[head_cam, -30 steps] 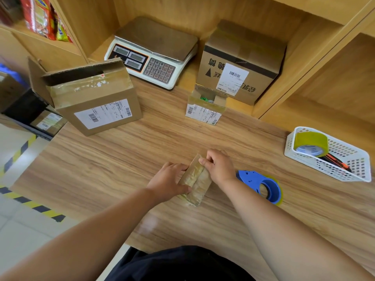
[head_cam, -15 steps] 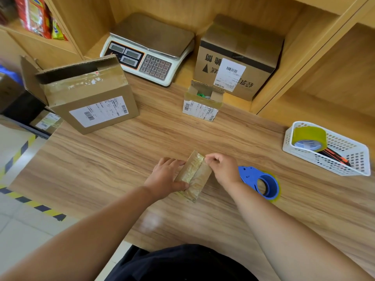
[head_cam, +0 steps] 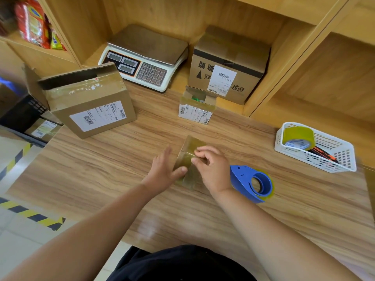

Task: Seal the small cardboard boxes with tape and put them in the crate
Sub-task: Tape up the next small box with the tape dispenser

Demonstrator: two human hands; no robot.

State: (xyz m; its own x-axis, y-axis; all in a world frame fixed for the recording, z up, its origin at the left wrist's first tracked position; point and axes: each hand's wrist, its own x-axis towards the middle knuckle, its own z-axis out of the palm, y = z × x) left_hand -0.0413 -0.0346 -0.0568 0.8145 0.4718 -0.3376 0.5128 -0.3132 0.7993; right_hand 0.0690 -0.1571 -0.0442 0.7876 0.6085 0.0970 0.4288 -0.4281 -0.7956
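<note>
A small cardboard box [head_cam: 187, 154] wrapped in glossy brownish tape stands on the wooden table [head_cam: 101, 175] in front of me. My left hand [head_cam: 163, 172] is beside its left face with fingers straight, and the thumb touches the box low down. My right hand [head_cam: 212, 169] lies over the box's top right, its curled fingertips and thumb pinching the taped top edge. A blue tape dispenser [head_cam: 251, 183] lies just right of that hand. Another small box [head_cam: 197, 107], its flaps open, stands farther back. The black crate [head_cam: 22, 112] sits off the table's left edge and holds a labelled box [head_cam: 42, 126].
A larger open carton [head_cam: 89, 102] stands at the left rear. A weighing scale [head_cam: 144, 57] and a closed carton [head_cam: 229, 63] sit in the shelf recess behind. A white basket [head_cam: 324, 157] with a tape roll [head_cam: 298, 136] is at the right. Striped floor tape [head_cam: 34, 217] lies at lower left.
My left hand has loosened from the box's side, its fingers now straight. My right hand has shifted along the box's top edge, fingers still curled on it.
</note>
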